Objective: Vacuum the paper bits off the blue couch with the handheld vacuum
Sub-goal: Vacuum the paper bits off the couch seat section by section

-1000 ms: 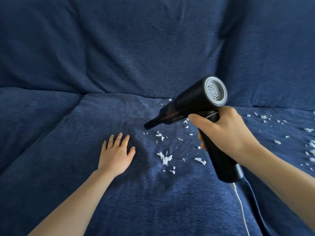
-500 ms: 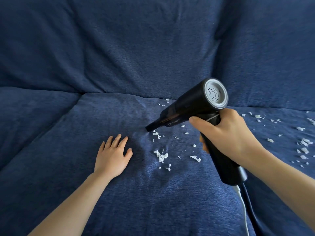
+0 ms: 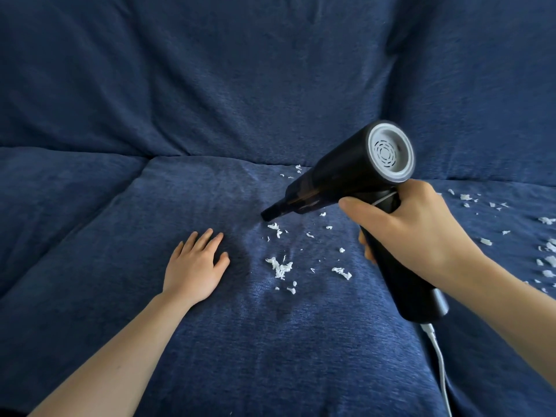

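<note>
My right hand point(image 3: 412, 233) is wrapped around the handle of the vacuum point(image 3: 355, 176), fingers curled tight below the barrel, which is the place to hold it: the body is rigid plastic, and I judge it light enough for one hand, with the weight in the barrel above my fist, so a firm wrap keeps the nozzle from dipping. The white cord point(image 3: 440, 359) hangs from the handle's base and may tug a little. My left hand point(image 3: 195, 266) lies flat on the couch point(image 3: 210, 341), fingers straight and spread, holding nothing, pressing the soft cushion. The nozzle tip hovers just above the seat, close beside the nearest bits point(image 3: 279, 267); more lie scattered on the cushion to the right. The bits are thin, feather-light paper shreds, likely to lift easily but also to scoot away from any draught. Compared with a second ago, the nozzle tip sits lower and closer to the shreds beneath it, and the view has shifted slightly; my left hand remains planted.
</note>
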Motion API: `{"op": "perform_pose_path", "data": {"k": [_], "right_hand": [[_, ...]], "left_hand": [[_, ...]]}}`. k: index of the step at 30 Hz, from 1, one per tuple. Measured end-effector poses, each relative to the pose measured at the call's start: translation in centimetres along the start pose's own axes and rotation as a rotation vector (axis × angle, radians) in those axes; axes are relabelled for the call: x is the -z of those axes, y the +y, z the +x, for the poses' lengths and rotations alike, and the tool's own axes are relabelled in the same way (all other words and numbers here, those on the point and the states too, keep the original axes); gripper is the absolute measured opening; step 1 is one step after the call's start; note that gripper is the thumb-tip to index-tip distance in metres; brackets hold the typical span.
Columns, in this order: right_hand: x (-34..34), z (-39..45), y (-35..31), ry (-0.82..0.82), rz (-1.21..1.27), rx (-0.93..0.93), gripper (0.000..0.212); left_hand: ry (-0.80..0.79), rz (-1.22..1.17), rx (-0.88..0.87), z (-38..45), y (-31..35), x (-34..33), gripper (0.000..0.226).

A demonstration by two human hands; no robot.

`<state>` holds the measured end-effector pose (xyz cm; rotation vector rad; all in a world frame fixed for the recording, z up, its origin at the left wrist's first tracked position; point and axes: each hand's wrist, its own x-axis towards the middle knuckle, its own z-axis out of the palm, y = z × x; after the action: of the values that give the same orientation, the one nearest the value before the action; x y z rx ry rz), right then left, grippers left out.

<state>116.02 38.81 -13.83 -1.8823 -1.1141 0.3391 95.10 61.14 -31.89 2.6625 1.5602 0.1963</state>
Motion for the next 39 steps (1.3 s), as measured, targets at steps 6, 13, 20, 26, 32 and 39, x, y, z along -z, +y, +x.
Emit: {"op": "perform_pose_path", "data": {"k": [6, 13, 20, 26, 32, 39], "right_hand": [[0.8, -1.0, -0.1, -0.045, -0.041, 0.017, 0.036], [2.6, -1.9, 0.3, -0.03, -0.051, 0.002, 0.035], [2.7, -3.1, -0.1, -0.038, -0.048, -0.012, 0.039], [2.1, -3.5, -0.4, -0.053, -0.07, 0.001, 0.043], [2.1, -3.4, 0.0, -0.013, -0.091, -0.025, 0.04], [2.6, -4.4, 0.3, -0.041, -0.101, -0.015, 0.041]], "left_hand": [[-0.062, 0.036, -0.005, -0.2, -0.9, 0.2, 0.06], [-0.112, 0.044, 0.051, -0.3, -0.8, 0.6, 0.062], [-0.012, -0.111, -0.108, 1.1, 4.0, 1.4, 0.049], [-0.079, -0.064, -0.098, 0.8, 3.3, -0.4, 0.051], [-0.047, -0.066, -0.101, 0.2, 3.0, -0.5, 0.051], [-0.047, -0.075, -0.08, 0.0, 2.8, -0.6, 0.05]]}}
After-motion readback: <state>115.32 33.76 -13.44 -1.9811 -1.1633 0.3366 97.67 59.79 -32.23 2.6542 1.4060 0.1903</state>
